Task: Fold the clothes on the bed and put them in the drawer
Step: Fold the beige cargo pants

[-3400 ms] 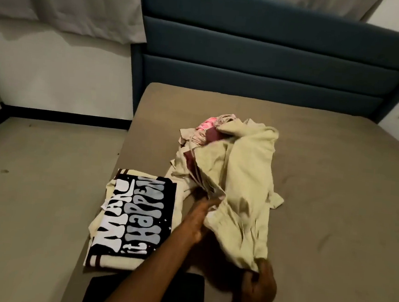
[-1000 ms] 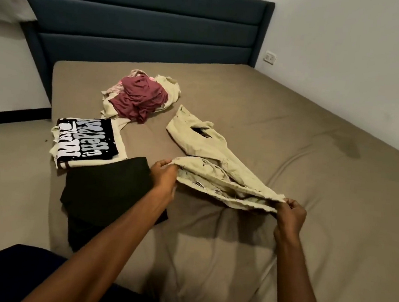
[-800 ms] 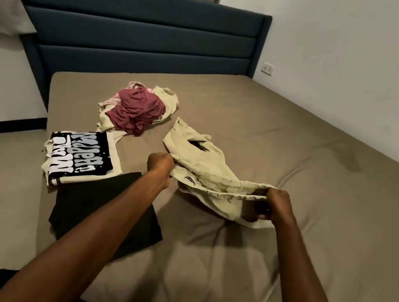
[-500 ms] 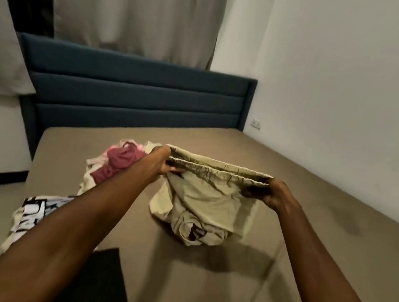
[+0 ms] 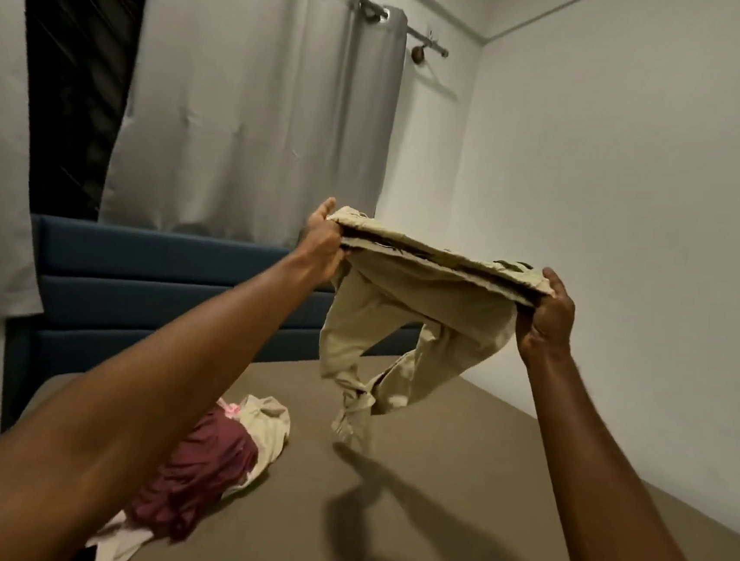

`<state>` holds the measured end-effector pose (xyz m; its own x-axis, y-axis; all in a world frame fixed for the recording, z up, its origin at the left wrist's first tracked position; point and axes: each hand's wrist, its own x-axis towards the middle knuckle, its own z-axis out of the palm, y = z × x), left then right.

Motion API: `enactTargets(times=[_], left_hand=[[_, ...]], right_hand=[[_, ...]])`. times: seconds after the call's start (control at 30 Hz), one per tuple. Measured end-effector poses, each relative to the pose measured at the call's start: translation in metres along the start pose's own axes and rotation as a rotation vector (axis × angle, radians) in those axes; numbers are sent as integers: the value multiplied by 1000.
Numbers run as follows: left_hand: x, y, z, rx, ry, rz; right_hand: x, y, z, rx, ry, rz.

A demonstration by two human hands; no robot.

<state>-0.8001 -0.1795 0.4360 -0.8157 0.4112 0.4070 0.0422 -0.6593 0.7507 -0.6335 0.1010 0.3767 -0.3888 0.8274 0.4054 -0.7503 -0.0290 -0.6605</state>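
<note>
Both hands up in mid frame, raised higher than half a second ago: then the waistband sat just above the mattress with the legs bunched on the sheet, now the beige trousers [image 5: 404, 329] hang clear in the air and only their shadow falls on the bed [image 5: 449, 514]. View has tilted upward too; the printed shirt and black garment seen earlier at lower left are out of shot except a dark scrap at the bottom edge.

Left hand [image 5: 322, 244], centre of frame, fingers curled tight round the left end of the waistband, thumb on top. Right hand [image 5: 548, 311], right of centre, clamped on the other end, fingers wrapped under the band and thumb over it. Hands well apart, waistband stretched between them, sloping down toward the right. Trouser legs dangle below, twisted together at the lower ends, one partly inside out, not touching the sheet.

Pile of unfolded clothes [image 5: 206, 459] lies on the bed at lower left, part hidden behind the left forearm: maroon piece on top, cream cloth beside it, a bit of pink showing.

Bed has a plain brown sheet, filling the lower half of the frame. Blue padded headboard [image 5: 155, 286] across the left middle. Grey curtain [image 5: 258, 111] on a rod at upper centre, dark window gap [image 5: 76, 71] at upper left, second curtain panel at the far left edge. White wall [image 5: 638, 193] fills the right side.
</note>
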Motion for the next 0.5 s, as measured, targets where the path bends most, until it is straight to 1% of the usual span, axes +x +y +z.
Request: enactTargets(times=[0.07,0.1,0.17,0.2,0.3,0.4,0.43,0.5], left_hand=[[-42,-14,-17,52,51,-9],[-67,-27,-30,158,92,-28],[-138,-75,-72,442,159,-104],[-175,-102,-98,552,165,-167],[-305,-176,-184,784,150,-501],[-421,-221,-252,1057,104,-860],[-446,-233,-266,1128,71,-903],[-479,-251,-283,1179,39,-885]], right_hand=[[-42,9,-21,-132,40,-29],[-71,18,-37,-235,89,-37],[-149,54,-103,-411,180,2],[-189,75,-138,-494,192,30],[-315,136,-241,-747,227,314],[-431,165,-314,-953,244,627],[-457,168,-330,-992,243,700],[-494,169,-357,-1035,220,791]])
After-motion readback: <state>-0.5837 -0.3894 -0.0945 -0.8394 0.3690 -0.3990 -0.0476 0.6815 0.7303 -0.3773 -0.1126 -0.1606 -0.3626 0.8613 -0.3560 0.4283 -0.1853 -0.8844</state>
